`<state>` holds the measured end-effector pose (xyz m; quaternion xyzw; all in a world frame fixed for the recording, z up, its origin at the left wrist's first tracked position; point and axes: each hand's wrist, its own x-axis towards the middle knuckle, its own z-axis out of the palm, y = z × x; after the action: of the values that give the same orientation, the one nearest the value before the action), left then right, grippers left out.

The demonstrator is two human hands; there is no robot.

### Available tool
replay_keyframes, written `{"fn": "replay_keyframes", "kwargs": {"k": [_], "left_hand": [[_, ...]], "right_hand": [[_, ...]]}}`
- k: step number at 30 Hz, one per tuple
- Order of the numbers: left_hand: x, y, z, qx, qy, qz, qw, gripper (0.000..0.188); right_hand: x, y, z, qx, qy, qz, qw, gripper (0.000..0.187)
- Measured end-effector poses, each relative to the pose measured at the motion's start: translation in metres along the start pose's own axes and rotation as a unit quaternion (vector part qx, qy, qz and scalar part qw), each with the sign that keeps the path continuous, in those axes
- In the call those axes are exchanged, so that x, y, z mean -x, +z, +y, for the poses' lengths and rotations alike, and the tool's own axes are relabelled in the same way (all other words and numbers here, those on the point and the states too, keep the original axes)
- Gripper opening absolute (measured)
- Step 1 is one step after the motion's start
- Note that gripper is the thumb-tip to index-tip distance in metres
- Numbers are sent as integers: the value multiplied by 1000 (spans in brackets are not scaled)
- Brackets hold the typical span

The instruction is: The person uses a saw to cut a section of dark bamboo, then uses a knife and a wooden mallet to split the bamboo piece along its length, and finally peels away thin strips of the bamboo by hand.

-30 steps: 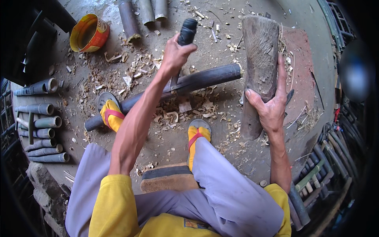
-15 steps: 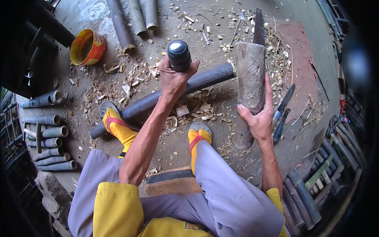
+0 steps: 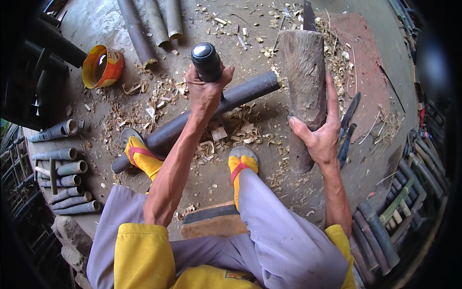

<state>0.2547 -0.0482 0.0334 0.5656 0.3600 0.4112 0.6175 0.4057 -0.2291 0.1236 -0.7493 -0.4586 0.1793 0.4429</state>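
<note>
My left hand (image 3: 206,90) is closed around an upright dark tool handle (image 3: 207,62) with a shiny metal cap, over the middle of a dark bamboo pole (image 3: 250,92). Its working end is hidden beneath my hand. The pole lies slantwise on the ground, its near end by my left foot. My right hand (image 3: 320,137) grips a thick wooden mallet (image 3: 303,72) low down, thumb on its left side and index finger stretched along its right. The mallet's narrower handle end (image 3: 301,156) points back toward me.
Wood shavings litter the ground. A knife (image 3: 352,108) and a dark-handled tool (image 3: 344,149) lie right of the mallet; a saw blade (image 3: 308,17) lies beyond it. An orange can (image 3: 113,70) stands left. Bamboo pieces (image 3: 67,168) lie at left, more (image 3: 378,236) at right.
The mallet's broad end has shifted away from me and looks slightly larger, my right hand moving with it. My left hand keeps its hold on the capped handle. The whole view has turned slightly.
</note>
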Motion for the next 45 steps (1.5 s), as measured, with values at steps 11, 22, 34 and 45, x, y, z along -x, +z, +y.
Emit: {"fn": "replay_keyframes", "kwargs": {"k": [11, 22, 34, 45], "left_hand": [[-13, 9, 1, -54, -21, -62, 996, 24], [-58, -4, -33, 72, -185, -31, 980, 21], [8, 9, 21, 38, 46, 71, 996, 15], [-12, 25, -5, 18, -27, -32, 999, 19]], "right_hand": [[-74, -34, -65, -2, -75, 100, 992, 88], [-90, -11, -57, 73, -84, -86, 990, 87], [-36, -39, 1, 64, -38, 25, 997, 91], [-35, -46, 2, 48, -39, 16, 998, 93]]}}
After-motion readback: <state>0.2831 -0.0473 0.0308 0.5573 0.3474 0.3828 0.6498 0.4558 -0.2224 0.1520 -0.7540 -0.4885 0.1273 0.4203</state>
